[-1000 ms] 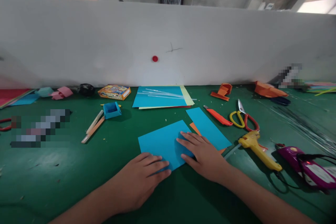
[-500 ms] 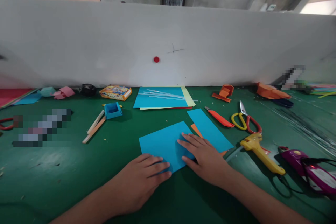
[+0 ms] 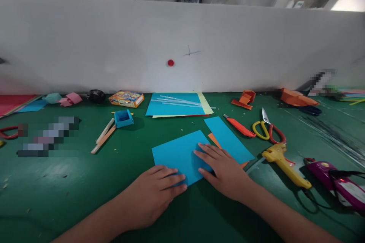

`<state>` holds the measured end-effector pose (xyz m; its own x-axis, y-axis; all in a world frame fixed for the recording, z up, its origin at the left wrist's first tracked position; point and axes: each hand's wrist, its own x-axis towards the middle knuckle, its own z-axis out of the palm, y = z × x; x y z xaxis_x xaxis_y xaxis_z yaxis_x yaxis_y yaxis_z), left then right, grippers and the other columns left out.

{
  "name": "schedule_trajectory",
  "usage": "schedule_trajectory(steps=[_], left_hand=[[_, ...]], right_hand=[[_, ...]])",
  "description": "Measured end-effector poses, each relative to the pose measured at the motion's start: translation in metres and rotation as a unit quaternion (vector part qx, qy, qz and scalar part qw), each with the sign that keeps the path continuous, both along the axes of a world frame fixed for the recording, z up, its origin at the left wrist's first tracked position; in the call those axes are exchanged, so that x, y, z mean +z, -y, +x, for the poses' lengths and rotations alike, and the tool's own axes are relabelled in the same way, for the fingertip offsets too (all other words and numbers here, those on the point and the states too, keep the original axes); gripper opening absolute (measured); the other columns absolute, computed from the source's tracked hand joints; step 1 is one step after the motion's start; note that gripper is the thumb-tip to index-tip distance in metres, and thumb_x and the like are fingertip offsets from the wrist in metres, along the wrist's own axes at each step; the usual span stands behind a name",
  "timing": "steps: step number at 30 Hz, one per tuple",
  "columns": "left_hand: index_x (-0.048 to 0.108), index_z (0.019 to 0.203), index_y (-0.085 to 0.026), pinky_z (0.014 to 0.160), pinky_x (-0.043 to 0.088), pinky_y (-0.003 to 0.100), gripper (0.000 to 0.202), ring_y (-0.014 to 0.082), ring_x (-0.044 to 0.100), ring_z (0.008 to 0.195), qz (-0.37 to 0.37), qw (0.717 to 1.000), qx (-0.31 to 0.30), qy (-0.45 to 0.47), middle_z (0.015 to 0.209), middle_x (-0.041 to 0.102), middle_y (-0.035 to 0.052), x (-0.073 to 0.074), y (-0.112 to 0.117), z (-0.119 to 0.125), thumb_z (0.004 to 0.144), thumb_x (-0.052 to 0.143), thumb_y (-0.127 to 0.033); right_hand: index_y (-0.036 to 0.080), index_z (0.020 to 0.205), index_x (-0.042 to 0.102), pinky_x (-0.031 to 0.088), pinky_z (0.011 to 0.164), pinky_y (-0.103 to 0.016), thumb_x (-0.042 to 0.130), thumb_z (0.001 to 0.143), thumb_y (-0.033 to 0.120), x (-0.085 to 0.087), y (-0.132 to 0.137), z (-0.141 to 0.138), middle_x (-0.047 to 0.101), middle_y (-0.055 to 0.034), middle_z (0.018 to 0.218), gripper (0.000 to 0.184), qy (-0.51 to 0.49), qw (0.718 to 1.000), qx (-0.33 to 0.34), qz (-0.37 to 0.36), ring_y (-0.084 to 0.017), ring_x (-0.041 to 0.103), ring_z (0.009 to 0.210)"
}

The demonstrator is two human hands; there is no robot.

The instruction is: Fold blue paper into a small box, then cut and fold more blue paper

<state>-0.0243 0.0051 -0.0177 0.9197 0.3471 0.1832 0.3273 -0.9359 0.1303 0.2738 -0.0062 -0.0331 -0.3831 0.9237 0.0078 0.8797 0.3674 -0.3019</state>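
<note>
A blue paper square (image 3: 178, 153) lies flat on the green table (image 3: 85, 182) in front of me. My left hand (image 3: 154, 195) rests on its near corner, fingers stretched out flat. My right hand (image 3: 224, 171) presses on its right edge, fingers also flat and spread. Neither hand grips anything. A second blue sheet (image 3: 228, 138) lies just right of the square, over an orange scrap (image 3: 213, 139).
To the right lie an orange utility knife (image 3: 239, 126), yellow-handled scissors (image 3: 268, 129), a yellow glue gun (image 3: 285, 161) and a purple device (image 3: 336, 184). Farther back are stacked sheets with glue sticks (image 3: 176, 104), a small blue paper box (image 3: 123, 117), wooden sticks (image 3: 104, 136) and a white partition (image 3: 182, 45).
Both hands stay on the blue square almost unmoved. Only the view has shifted slightly.
</note>
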Motion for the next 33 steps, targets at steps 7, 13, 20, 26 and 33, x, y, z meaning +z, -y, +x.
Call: schedule_trajectory(steps=[7,13,20,26,33], left_hand=[[0.060,0.143,-0.026,0.111,0.045,0.040,0.042,0.0246,0.061,0.132,0.003,1.000,0.001,-0.014,0.147,0.064,0.0017,0.0042,0.0002,0.0015,0.103,0.054,-0.021],[0.061,0.143,-0.028,0.112,0.044,0.038,0.041,0.0235,0.061,0.132,-0.006,1.000,0.004,0.001,0.145,0.066,0.0025,0.0042,-0.0001,0.0018,0.103,0.054,-0.022],[0.059,0.144,-0.028,0.113,0.044,0.042,0.046,0.0249,0.059,0.134,-0.013,1.000,0.010,-0.008,0.149,0.063,0.0022,0.0011,0.0005,0.0007,0.100,0.053,-0.016],[0.058,0.144,-0.026,0.111,0.045,0.042,0.046,0.0263,0.059,0.134,-0.007,1.000,0.003,-0.027,0.151,0.061,0.0018,0.0039,0.0000,0.0010,0.099,0.053,-0.014],[0.057,0.144,-0.027,0.110,0.044,0.042,0.047,0.0259,0.059,0.134,-0.010,1.000,0.001,-0.020,0.151,0.061,0.0017,0.0031,-0.0012,0.0014,0.100,0.054,-0.014]], right_hand=[[0.034,0.160,0.042,0.032,0.123,-0.059,0.042,0.106,0.055,0.0004,-0.0007,0.0005,0.031,0.0006,0.170,0.058,0.000,1.000,0.000,-0.011,-0.031,0.030,0.156],[0.034,0.160,0.043,0.031,0.124,-0.059,0.041,0.106,0.056,-0.0015,-0.0007,0.0015,0.031,-0.0008,0.170,0.058,-0.005,1.000,0.001,-0.005,-0.031,0.031,0.156],[0.034,0.160,0.041,0.032,0.123,-0.058,0.040,0.107,0.055,-0.0013,-0.0004,0.0016,0.031,-0.0001,0.170,0.058,0.000,1.000,0.003,-0.006,-0.030,0.030,0.156],[0.034,0.160,0.041,0.032,0.124,-0.058,0.039,0.107,0.057,-0.0014,-0.0003,0.0018,0.031,0.0006,0.170,0.059,0.003,1.000,0.001,-0.009,-0.030,0.030,0.156],[0.034,0.161,0.041,0.032,0.124,-0.058,0.041,0.106,0.056,-0.0003,0.0004,0.0011,0.030,0.0009,0.170,0.058,0.006,1.000,-0.001,-0.008,-0.030,0.030,0.156]])
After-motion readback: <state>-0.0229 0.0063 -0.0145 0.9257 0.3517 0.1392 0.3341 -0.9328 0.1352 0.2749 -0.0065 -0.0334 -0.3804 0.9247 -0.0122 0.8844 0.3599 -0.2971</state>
